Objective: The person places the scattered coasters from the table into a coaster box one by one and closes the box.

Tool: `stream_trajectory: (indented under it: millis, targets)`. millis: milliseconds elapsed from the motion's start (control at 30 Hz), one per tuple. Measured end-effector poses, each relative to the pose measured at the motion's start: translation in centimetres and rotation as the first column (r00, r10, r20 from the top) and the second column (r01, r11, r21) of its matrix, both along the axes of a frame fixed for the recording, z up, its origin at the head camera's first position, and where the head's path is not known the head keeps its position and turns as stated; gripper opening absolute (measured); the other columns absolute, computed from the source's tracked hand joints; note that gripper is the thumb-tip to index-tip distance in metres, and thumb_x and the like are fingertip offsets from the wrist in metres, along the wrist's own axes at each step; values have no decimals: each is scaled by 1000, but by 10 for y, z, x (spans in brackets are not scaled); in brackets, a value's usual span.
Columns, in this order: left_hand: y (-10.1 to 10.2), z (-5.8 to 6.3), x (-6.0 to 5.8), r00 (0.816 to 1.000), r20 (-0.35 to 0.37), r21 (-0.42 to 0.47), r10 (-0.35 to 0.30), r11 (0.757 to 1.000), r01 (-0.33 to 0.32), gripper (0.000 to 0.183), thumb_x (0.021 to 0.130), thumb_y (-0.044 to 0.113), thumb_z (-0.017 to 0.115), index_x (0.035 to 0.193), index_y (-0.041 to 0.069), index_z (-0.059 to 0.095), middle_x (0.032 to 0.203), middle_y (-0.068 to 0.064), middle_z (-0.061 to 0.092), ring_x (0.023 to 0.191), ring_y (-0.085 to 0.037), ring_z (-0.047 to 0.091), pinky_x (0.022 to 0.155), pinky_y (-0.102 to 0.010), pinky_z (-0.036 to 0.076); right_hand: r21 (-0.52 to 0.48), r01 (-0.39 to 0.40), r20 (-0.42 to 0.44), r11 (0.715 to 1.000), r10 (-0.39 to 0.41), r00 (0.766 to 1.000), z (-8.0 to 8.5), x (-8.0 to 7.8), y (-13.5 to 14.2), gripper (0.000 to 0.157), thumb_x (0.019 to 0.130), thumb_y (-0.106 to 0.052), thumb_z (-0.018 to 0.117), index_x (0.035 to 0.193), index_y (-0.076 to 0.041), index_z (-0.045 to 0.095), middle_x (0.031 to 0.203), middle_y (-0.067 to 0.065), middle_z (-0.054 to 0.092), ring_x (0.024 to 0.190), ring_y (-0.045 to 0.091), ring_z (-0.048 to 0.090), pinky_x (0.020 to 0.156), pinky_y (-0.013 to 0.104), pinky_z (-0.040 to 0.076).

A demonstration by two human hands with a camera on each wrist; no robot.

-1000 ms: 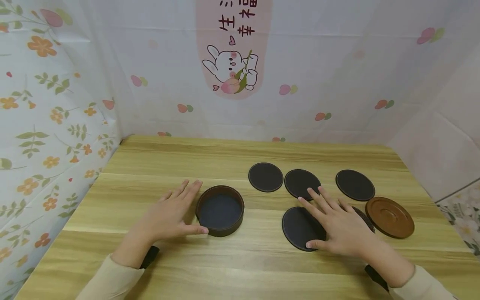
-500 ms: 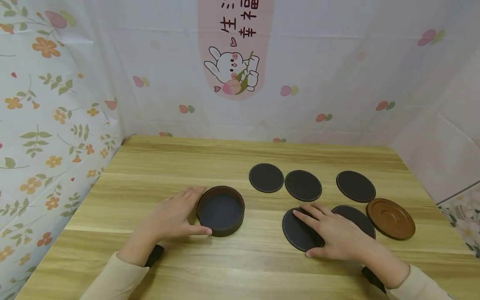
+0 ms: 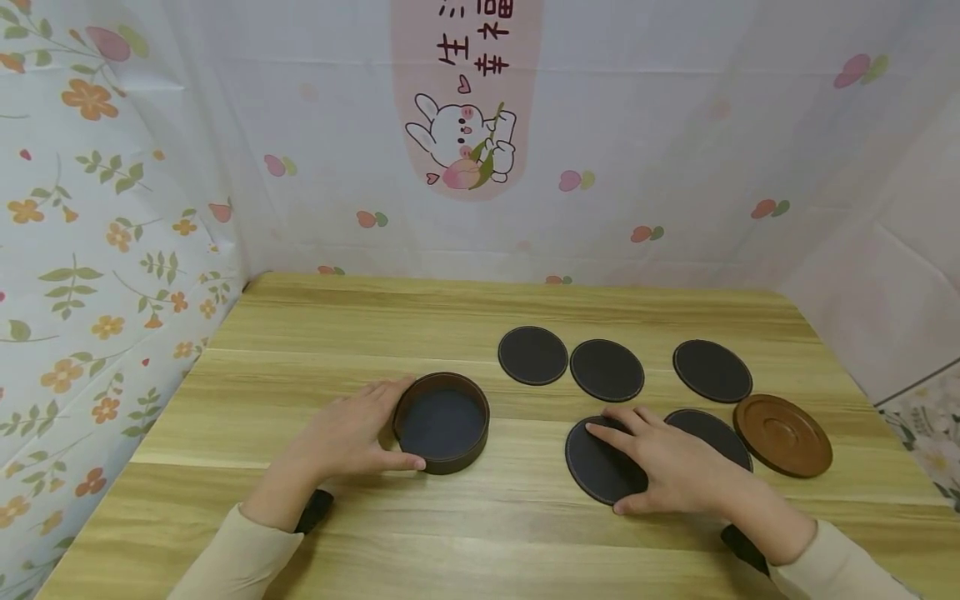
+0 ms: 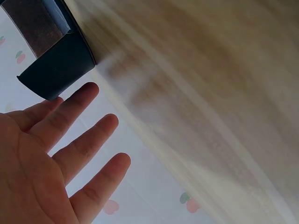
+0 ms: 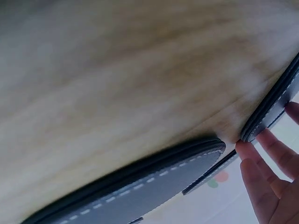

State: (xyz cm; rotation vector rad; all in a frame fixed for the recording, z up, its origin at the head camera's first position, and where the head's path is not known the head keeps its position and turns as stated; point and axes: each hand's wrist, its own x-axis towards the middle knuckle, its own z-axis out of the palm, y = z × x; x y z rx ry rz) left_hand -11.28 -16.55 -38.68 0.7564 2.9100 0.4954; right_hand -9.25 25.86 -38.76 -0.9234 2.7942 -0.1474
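Note:
My left hand (image 3: 348,437) lies along the left side of a round, dark leather coaster holder (image 3: 457,462), thumb at its near wall. In the left wrist view its fingers (image 4: 86,142) are spread and extended, near the holder's notched wall (image 4: 63,65). To the right, my right hand (image 3: 678,467) grips a round black coaster (image 3: 600,462) lying on the table. Its thumb is at the near edge and its fingers bend over the far part. The right wrist view shows fingertips right at the coaster's edge (image 5: 273,105). Another black coaster (image 3: 712,433) is partly hidden behind that hand.
Further back lie three more black coasters (image 3: 532,356), with pale stitching round their edges. A brown round piece with a raised centre ring (image 3: 782,435) sits at the right. Patterned cloth (image 3: 330,167) hangs behind the wooden table (image 3: 480,533).
My right hand has come down from its spread pose over the coasters, its fingers drawing in on the near one. The left fingers have closed in slightly towards the holder.

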Motion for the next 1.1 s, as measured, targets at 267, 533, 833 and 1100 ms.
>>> stream_trajectory:
  millis: [267,533,833,1100]
  targets:
    - [0,0,-1,999,37,26,-10,1000,9,109,73,75,70,154,12,35,148,-12,52,133,-34,52,101,-57,47,25,-17,16,1000,17,1000,2,-3,-2,93,66,-52,86,146,-26,49,153,11,39,133,31,44,67,37,53]
    - [-2,1,-1,998,66,53,-12,999,9,107,73,72,72,155,14,34,151,-9,49,137,-32,49,107,-55,44,36,-36,4,999,36,999,1,-5,-5,93,65,-51,85,147,-31,46,154,9,39,136,34,43,66,39,53]
    - [-2,2,-6,994,96,115,-58,992,47,108,72,68,76,154,10,34,147,-10,53,133,-31,53,106,-53,45,-4,-62,-45,998,61,997,4,-11,-15,93,65,-51,84,148,-32,46,149,7,41,125,26,45,61,30,49]
    - [-1,3,-7,991,126,111,-51,993,37,110,72,65,78,154,9,32,148,-11,52,134,-32,52,107,-52,44,-43,-86,-62,995,83,995,8,-17,-30,92,65,-50,83,147,-29,47,149,7,42,122,20,43,65,29,51]
